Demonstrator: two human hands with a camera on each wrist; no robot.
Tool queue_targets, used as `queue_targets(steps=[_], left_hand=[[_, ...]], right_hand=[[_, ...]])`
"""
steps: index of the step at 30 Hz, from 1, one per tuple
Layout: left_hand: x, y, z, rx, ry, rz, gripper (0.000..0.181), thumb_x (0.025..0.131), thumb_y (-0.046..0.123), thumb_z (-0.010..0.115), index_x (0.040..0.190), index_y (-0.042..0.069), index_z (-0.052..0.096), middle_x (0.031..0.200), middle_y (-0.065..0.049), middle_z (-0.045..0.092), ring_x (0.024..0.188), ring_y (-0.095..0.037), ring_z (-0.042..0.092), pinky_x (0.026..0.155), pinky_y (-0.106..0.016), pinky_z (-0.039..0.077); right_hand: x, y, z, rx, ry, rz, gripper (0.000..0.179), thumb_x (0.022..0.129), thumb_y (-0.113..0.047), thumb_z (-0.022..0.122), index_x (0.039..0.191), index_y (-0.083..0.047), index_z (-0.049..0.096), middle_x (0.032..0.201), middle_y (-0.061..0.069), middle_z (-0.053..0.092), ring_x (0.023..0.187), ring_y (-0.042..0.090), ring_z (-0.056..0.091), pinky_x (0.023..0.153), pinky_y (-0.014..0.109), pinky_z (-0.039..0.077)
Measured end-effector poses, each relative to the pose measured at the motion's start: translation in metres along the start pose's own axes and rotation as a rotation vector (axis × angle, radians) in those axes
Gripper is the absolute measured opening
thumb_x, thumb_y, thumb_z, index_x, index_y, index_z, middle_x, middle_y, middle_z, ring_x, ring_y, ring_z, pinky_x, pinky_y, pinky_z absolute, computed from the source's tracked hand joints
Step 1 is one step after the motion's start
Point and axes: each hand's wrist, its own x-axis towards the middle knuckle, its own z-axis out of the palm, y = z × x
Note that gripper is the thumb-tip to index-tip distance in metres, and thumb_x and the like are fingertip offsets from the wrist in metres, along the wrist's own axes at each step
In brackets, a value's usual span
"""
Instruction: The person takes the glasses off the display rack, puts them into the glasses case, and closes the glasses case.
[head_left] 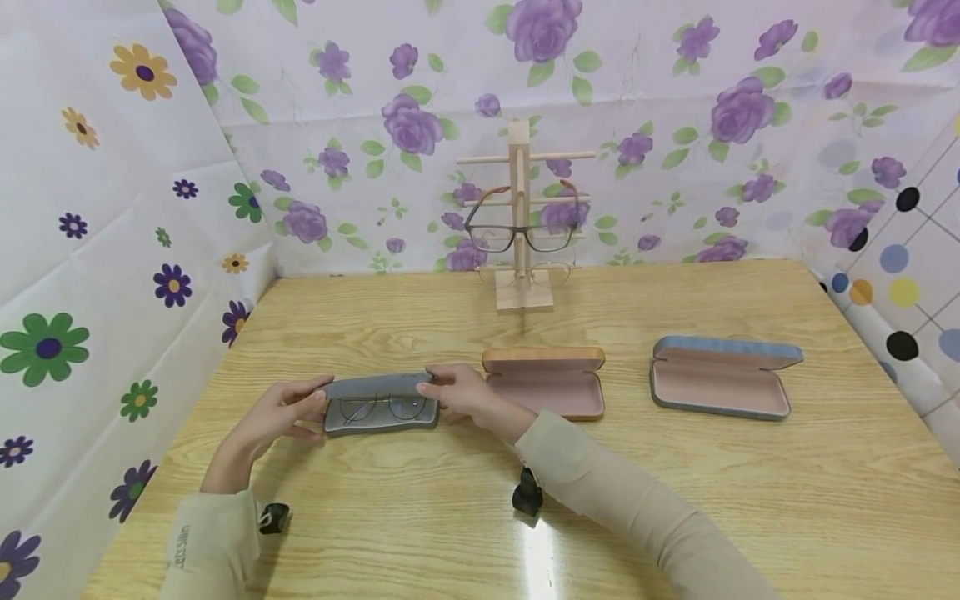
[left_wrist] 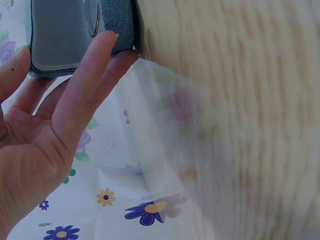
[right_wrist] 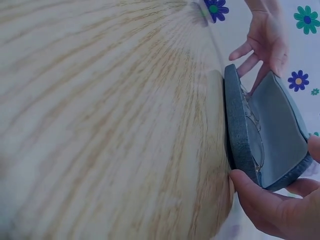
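Note:
A grey-blue glasses case (head_left: 381, 423) lies on the table with its lid (head_left: 378, 386) partly raised. Inside it rests a pair of thin-rimmed glasses (head_left: 407, 407), also visible as a rim in the right wrist view. My left hand (head_left: 279, 414) holds the case's left end, thumb at the lid and other fingers lower down by the base. At the opposite end, my right hand (head_left: 471, 393) grips the case, its thumb on the lid's corner. In the right wrist view, that hand's finger (right_wrist: 255, 192) touches the base's end.
An open orange case (head_left: 546, 402) sits just right of my right hand, with an open blue case (head_left: 720, 390) farther right. Behind them a wooden stand (head_left: 520, 171) carries dark-framed glasses (head_left: 517, 229) and a thin-framed pair below. Patterned sheets line the table's back and sides.

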Motion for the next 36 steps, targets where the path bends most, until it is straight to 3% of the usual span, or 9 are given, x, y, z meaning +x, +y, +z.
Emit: queue_targets(steps=[5, 10, 16, 22, 28, 31, 36], left_hand=[[0.0, -0.001, -0.001, -0.041, 0.003, -0.02, 0.054, 0.095, 0.014, 0.049, 0.136, -0.013, 0.026, 0.123, -0.024, 0.049, 0.092, -0.031, 0.061, 0.072, -0.048, 0.051], [0.0, -0.003, -0.001, -0.078, 0.001, -0.034, 0.053, 0.093, 0.011, 0.052, 0.133, -0.015, 0.029, 0.118, -0.016, 0.054, 0.091, -0.03, 0.062, 0.073, -0.047, 0.05], [0.001, -0.004, -0.002, -0.085, 0.018, -0.033, 0.051, 0.09, 0.005, 0.055, 0.13, -0.017, 0.032, 0.115, -0.021, 0.055, 0.088, -0.033, 0.063, 0.075, -0.045, 0.05], [0.0, -0.002, -0.003, -0.045, 0.019, -0.03, 0.051, 0.091, 0.007, 0.055, 0.131, -0.016, 0.032, 0.122, -0.036, 0.044, 0.089, -0.034, 0.063, 0.074, -0.046, 0.05], [0.001, -0.002, -0.003, -0.044, 0.022, -0.029, 0.05, 0.089, 0.004, 0.056, 0.13, -0.015, 0.035, 0.125, -0.039, 0.037, 0.089, -0.037, 0.062, 0.075, -0.045, 0.05], [0.0, -0.004, -0.003, -0.04, 0.035, -0.02, 0.046, 0.088, -0.003, 0.055, 0.127, -0.017, 0.037, 0.126, -0.04, 0.035, 0.086, -0.032, 0.064, 0.075, -0.042, 0.05], [-0.003, -0.006, 0.0, 0.052, 0.059, -0.006, 0.042, 0.084, -0.009, 0.057, 0.121, -0.02, 0.041, 0.125, -0.038, 0.036, 0.087, -0.012, 0.063, 0.075, -0.033, 0.051]], right_hand=[[-0.002, -0.001, -0.001, 0.017, -0.016, -0.002, 0.054, 0.087, -0.021, 0.063, 0.136, -0.008, 0.043, 0.13, 0.012, 0.049, 0.106, 0.028, 0.055, 0.076, 0.04, 0.052], [-0.003, 0.0, 0.0, 0.033, -0.008, -0.003, 0.055, 0.084, -0.016, 0.066, 0.134, -0.007, 0.045, 0.136, 0.013, 0.043, 0.11, 0.027, 0.052, 0.079, 0.04, 0.05], [-0.002, 0.0, 0.001, 0.009, 0.024, -0.028, 0.054, 0.081, -0.011, 0.069, 0.13, -0.003, 0.049, 0.134, 0.016, 0.044, 0.115, 0.026, 0.048, 0.084, 0.036, 0.048], [0.0, -0.001, 0.0, 0.043, 0.036, -0.008, 0.054, 0.079, -0.01, 0.071, 0.128, -0.003, 0.051, 0.132, 0.015, 0.046, 0.115, 0.025, 0.049, 0.084, 0.036, 0.048], [0.002, 0.0, 0.001, 0.078, 0.043, -0.005, 0.056, 0.077, -0.005, 0.073, 0.128, -0.004, 0.052, 0.129, 0.016, 0.049, 0.11, 0.025, 0.053, 0.081, 0.037, 0.05], [0.003, 0.003, 0.003, 0.11, 0.053, -0.027, 0.055, 0.076, 0.001, 0.071, 0.128, -0.002, 0.052, 0.129, 0.017, 0.049, 0.111, 0.027, 0.052, 0.079, 0.034, 0.05], [0.003, 0.01, 0.006, 0.098, 0.079, -0.078, 0.054, 0.075, 0.009, 0.068, 0.126, 0.0, 0.052, 0.132, 0.015, 0.047, 0.116, 0.026, 0.048, 0.076, 0.027, 0.051]])
